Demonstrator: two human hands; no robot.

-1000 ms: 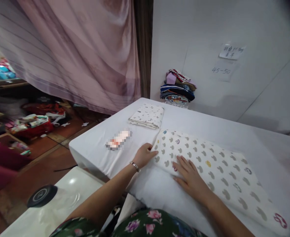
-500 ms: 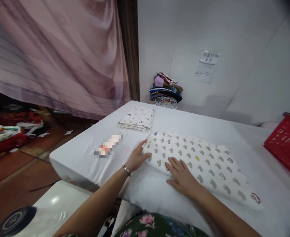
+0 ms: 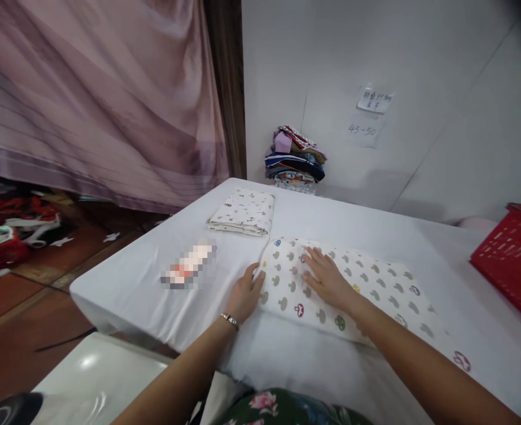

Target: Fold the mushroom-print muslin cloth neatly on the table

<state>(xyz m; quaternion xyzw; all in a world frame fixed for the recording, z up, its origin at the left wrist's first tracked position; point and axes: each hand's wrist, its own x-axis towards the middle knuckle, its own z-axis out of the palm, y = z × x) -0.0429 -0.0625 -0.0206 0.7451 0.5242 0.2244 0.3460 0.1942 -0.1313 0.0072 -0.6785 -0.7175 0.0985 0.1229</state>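
A long folded white cloth printed with small grey and coloured mushrooms (image 3: 375, 289) lies across the white-covered table (image 3: 145, 283). My right hand (image 3: 326, 274) lies flat on its left part, fingers stretched out and spread. At the cloth's left end rests my left hand (image 3: 245, 292), fingers extended against the edge, with a bracelet on the wrist. Neither hand holds anything.
A smaller folded patterned cloth (image 3: 243, 212) lies further back on the table. A small blurred object (image 3: 187, 265) sits to the left. A stack of folded fabrics (image 3: 293, 159) stands against the wall. A red basket (image 3: 515, 260) is at the right edge. A pink curtain (image 3: 101, 100) hangs at left.
My right hand has slid from the cloth's near edge up toward its far edge. The left hand stays at the cloth's left end. The view has shifted slightly.
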